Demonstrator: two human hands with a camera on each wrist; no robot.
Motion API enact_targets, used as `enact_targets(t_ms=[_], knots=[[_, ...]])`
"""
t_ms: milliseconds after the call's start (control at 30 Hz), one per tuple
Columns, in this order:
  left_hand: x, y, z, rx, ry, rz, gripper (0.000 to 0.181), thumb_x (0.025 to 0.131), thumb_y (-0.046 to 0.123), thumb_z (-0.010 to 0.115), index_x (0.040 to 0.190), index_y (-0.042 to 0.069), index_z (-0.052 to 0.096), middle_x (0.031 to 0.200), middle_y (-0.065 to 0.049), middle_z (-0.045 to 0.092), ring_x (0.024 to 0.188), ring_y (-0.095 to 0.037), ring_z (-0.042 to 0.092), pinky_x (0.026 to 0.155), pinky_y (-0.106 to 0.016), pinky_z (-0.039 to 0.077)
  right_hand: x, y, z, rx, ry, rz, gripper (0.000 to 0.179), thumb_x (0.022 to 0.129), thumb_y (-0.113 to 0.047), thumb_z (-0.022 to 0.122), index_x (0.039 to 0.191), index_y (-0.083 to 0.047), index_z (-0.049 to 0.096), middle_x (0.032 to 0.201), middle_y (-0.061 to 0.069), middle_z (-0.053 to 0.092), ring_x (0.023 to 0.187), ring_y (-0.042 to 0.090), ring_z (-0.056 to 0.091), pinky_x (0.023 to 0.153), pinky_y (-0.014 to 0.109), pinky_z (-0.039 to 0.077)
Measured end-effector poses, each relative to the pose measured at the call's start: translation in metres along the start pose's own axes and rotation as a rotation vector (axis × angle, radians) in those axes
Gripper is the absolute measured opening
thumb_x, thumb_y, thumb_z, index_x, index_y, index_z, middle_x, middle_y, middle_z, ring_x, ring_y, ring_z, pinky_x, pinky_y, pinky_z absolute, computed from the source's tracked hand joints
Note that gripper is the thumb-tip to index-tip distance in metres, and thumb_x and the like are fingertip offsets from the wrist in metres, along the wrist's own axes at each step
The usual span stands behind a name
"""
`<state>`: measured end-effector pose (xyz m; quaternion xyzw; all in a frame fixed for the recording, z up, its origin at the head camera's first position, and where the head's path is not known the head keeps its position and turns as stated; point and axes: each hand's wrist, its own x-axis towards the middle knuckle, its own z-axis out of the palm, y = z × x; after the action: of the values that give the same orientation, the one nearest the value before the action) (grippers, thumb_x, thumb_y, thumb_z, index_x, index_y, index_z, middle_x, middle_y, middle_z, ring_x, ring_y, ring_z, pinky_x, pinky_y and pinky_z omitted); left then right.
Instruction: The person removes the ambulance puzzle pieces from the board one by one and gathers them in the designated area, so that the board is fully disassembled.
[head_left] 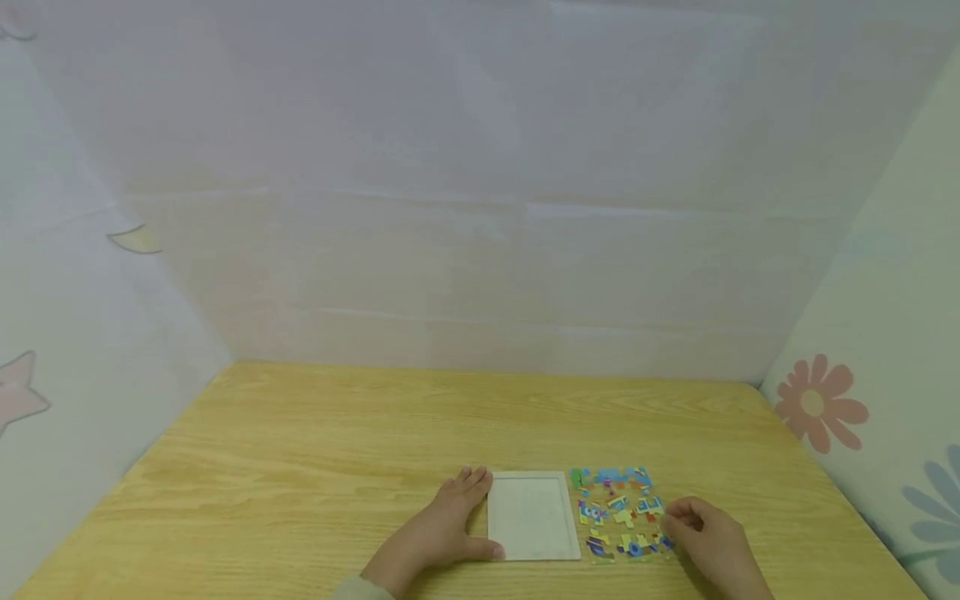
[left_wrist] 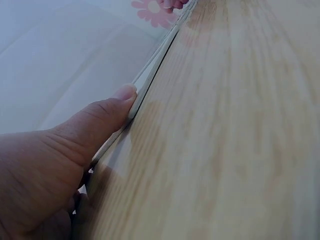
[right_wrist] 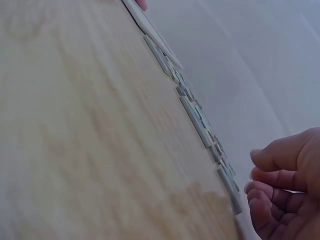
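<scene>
A white, shallow rectangular puzzle frame (head_left: 533, 518) lies flat on the wooden table. My left hand (head_left: 452, 525) rests at its left side, fingers stretched to the upper left corner and thumb at the lower left. In the left wrist view the thumb (left_wrist: 107, 112) presses on the frame's edge. Several colourful jigsaw pieces (head_left: 624, 518) lie in loose rows just right of the frame. At the right edge of those pieces is my right hand (head_left: 708, 533), fingers loosely bent. In the right wrist view its thumb (right_wrist: 280, 152) and forefinger tips are close together, with nothing visible between them.
The wooden table (head_left: 337, 442) has a pale wall covering (head_left: 480, 275) behind it. To the right stands a side panel with a red flower (head_left: 812, 402), and to the left one with a pink star (head_left: 18, 389). A pale sleeve (head_left: 362, 588) shows at the left wrist.
</scene>
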<state>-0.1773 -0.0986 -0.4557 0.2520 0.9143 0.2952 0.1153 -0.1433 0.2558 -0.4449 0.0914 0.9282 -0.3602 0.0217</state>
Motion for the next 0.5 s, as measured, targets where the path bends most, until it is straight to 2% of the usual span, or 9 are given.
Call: enact_targets(t_ms=[133,300,433,500], knots=[[0.0,-0.001,0.0,-0.01,0.001,-0.008,0.102,0.07,0.056,0.07,0.144,0.001,0.028,0.152,-0.014,0.021,0.141,-0.035,0.013,0.113,-0.053,0.011,-0.003,-0.011,-0.004,0.028,0.016,-0.022,0.021,0.089,-0.025,0.061,0.1,-0.007,0.064,0.082,-0.001,0.063,0.07,0.009,0.054,0.061,0.021,0.047],[0.0,-0.003,-0.002,-0.073,0.019,-0.025,0.098,0.075,0.057,0.066,0.146,0.003,0.025,0.153,-0.014,0.02,0.14,-0.036,0.014,0.112,-0.055,0.014,-0.004,-0.036,-0.008,0.063,0.048,-0.113,0.023,0.089,-0.03,0.062,0.1,-0.01,0.064,0.085,-0.001,0.065,0.071,0.008,0.057,0.06,0.019,0.048],[0.001,-0.003,-0.01,-0.128,0.062,-0.014,0.089,0.08,0.055,0.061,0.146,0.006,0.026,0.153,-0.012,0.019,0.14,-0.036,0.018,0.111,-0.057,0.018,-0.005,-0.064,-0.006,0.121,0.064,-0.217,0.02,0.088,-0.024,0.063,0.101,-0.008,0.064,0.086,0.001,0.065,0.069,0.009,0.059,0.059,0.019,0.051],[0.002,-0.001,-0.015,-0.118,0.088,0.009,0.084,0.083,0.053,0.059,0.146,0.007,0.027,0.153,-0.012,0.019,0.139,-0.038,0.019,0.11,-0.057,0.019,-0.005,-0.077,-0.002,0.117,0.104,-0.32,0.016,0.087,-0.019,0.064,0.099,-0.007,0.064,0.085,0.0,0.064,0.07,0.008,0.057,0.06,0.019,0.051]])
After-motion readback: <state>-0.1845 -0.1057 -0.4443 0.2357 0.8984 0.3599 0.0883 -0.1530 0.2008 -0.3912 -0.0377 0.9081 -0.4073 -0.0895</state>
